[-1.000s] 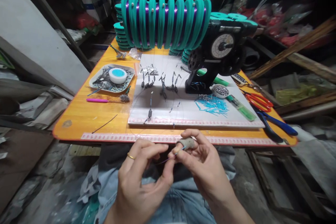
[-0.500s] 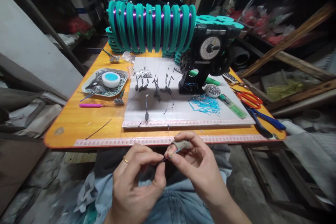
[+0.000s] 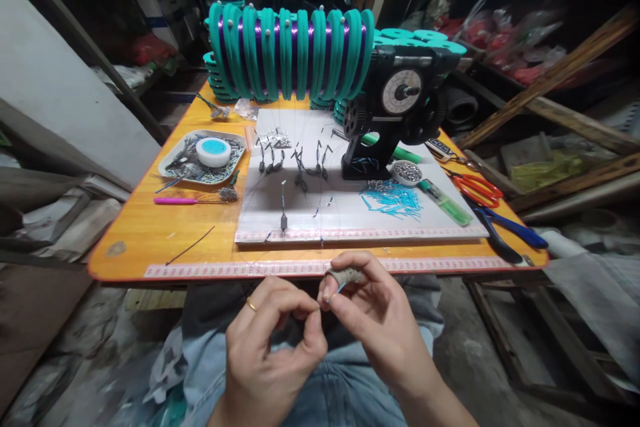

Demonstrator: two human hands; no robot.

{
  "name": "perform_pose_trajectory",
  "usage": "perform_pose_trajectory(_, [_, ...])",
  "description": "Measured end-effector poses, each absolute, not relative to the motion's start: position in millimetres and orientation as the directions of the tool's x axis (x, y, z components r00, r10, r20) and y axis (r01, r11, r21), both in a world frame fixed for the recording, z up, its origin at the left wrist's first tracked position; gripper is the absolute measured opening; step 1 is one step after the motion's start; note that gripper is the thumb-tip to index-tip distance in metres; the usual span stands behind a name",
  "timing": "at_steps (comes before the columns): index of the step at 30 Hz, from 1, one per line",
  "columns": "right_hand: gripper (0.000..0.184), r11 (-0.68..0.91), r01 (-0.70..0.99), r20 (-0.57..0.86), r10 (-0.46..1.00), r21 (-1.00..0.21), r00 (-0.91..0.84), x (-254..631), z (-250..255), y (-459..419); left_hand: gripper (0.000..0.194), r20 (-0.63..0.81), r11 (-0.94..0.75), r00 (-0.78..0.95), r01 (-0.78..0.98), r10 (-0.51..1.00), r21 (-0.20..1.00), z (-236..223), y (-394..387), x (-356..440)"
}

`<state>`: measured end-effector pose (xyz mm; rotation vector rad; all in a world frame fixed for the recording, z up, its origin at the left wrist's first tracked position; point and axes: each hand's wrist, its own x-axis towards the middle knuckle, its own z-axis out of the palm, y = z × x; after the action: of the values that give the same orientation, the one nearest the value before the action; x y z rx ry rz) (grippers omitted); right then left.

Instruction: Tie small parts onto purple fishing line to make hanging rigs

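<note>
Thin blue tube (image 3: 341,287) being pinched in right hand (image 3: 370,320), left hand (image 3: 273,347) fingertips pinched against its end, both held below orange table (image 3: 150,240) edge, near lap for control.

The table (image 3: 150,227) top was glossy orange laminate. The white board (image 3: 425,217) on it looked smooth and matt. Behind the board, the teal spools (image 3: 290,53) appeared foam-like and matt, wound with shiny purple line. The right hand (image 3: 380,320) wore a rough grey cloth finger wrap (image 3: 345,275); the left hand (image 3: 270,353) bore a polished metal ring (image 3: 251,305).
</note>
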<state>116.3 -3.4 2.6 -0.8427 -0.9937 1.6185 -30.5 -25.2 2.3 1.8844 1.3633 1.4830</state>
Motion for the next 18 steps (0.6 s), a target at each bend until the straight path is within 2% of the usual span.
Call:
perform_pose_trajectory(8, [0.024, -0.13, -0.368, -0.049, 0.974, -0.921, -0.222, 115.2, 2.2, -5.5, 0.027, 0.525, -0.463, -0.041, 0.417, 0.85, 0.782, -4.5, -27.1, -31.8])
perform_pose_trajectory(18, [0.025, -0.113, -0.311, -0.056, 0.981, -0.944, -0.188, 111.4, 3.6, -7.7, 0.022, 0.501, -0.447, -0.014, 0.428, 0.866, 0.785, -2.7, -25.3, -32.3])
